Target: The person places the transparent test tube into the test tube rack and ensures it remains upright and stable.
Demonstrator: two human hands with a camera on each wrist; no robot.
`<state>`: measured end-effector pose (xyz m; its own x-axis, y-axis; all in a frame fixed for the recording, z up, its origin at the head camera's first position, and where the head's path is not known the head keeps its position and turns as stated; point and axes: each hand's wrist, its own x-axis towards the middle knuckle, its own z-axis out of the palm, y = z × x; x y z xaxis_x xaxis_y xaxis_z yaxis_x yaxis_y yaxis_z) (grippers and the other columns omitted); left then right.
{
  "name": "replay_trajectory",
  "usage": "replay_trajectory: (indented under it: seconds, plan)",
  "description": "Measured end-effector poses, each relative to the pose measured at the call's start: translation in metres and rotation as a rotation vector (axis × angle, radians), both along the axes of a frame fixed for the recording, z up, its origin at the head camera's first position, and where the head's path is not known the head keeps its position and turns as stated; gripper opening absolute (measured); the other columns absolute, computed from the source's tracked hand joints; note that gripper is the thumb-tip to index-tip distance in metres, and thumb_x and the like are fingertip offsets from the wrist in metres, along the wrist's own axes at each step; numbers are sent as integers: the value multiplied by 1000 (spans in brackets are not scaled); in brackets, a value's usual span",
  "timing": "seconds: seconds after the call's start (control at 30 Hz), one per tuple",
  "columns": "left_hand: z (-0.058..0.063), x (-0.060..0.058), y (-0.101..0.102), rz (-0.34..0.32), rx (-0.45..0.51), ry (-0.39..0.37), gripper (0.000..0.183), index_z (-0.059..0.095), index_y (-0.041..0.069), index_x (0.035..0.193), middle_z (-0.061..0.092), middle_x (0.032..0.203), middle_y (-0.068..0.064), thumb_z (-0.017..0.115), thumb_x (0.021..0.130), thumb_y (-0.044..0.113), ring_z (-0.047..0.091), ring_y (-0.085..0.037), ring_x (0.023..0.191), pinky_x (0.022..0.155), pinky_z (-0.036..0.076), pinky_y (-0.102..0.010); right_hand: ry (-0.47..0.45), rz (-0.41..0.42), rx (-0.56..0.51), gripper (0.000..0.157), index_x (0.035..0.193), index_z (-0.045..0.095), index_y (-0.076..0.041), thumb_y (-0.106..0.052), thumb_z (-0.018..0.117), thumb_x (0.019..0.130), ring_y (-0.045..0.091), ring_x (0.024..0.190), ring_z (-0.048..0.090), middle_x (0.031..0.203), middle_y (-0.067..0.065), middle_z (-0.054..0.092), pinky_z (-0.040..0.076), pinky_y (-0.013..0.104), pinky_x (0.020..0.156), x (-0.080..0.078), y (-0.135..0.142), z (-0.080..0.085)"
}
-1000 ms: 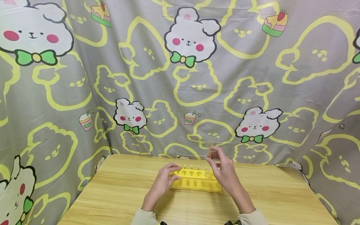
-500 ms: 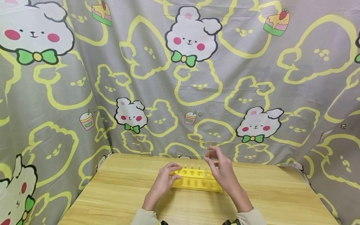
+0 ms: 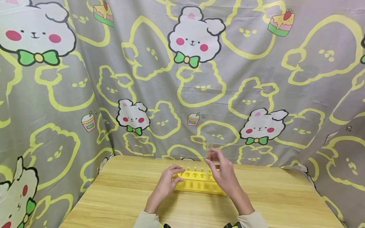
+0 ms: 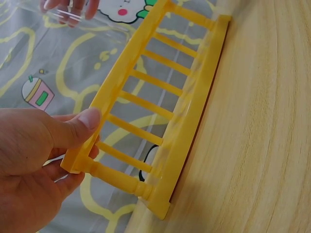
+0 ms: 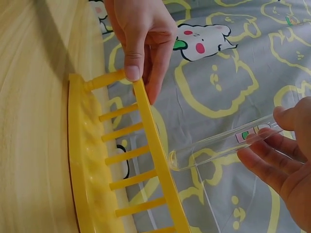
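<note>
A yellow test tube rack point(image 3: 199, 185) stands on the wooden table, with a row of holes along its top and several pegs behind them. My left hand point(image 3: 168, 179) grips its left end, thumb on the near edge of the top bar and fingers behind, as the left wrist view shows. My right hand point(image 3: 225, 167) pinches a clear glass test tube point(image 5: 214, 148) between thumb and fingers. The tube is upright above the right part of the rack. In the right wrist view its rounded bottom end lies right by the rack's top bar.
The wooden table point(image 3: 119, 190) reaches out to both sides of the rack. Behind it and at both sides hangs a grey curtain point(image 3: 159, 88) printed with rabbits and yellow outlines, close to the table's back edge.
My right hand has shifted slightly left with the test tube, along the top of the rack. The left hand and the rack have stayed in place.
</note>
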<state>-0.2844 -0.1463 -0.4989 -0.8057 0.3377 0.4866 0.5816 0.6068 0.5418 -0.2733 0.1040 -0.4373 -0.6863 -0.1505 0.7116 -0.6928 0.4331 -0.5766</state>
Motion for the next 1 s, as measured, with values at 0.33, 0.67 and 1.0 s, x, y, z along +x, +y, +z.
replay_trajectory:
  seconds: [0.33, 0.67, 1.0]
  plan:
    - [-1, 1, -1, 2, -1, 5, 35, 73, -3, 120, 68, 119, -12, 79, 86, 6, 66, -32, 112, 96, 57, -44, -5, 14, -28, 39, 129, 55, -9, 2, 70, 95, 17, 94, 71, 97, -6, 66, 62, 23, 66, 0, -7, -3]
    - [-1, 0, 0, -1, 1, -2, 36, 72, -3, 121, 68, 120, -12, 79, 87, 6, 65, -32, 113, 98, 56, -44, -19, 2, -23, 42, 134, 54, -9, 2, 68, 96, 17, 94, 71, 99, -3, 67, 63, 27, 67, -1, -11, -8]
    - [-1, 0, -1, -9, 8, -5, 35, 73, -3, 120, 67, 120, -14, 79, 85, 3, 65, -33, 113, 98, 56, -44, -10, 1, -11, 34, 135, 55, -7, -10, 65, 102, 18, 94, 71, 99, 2, 68, 62, 26, 67, -4, -11, -15]
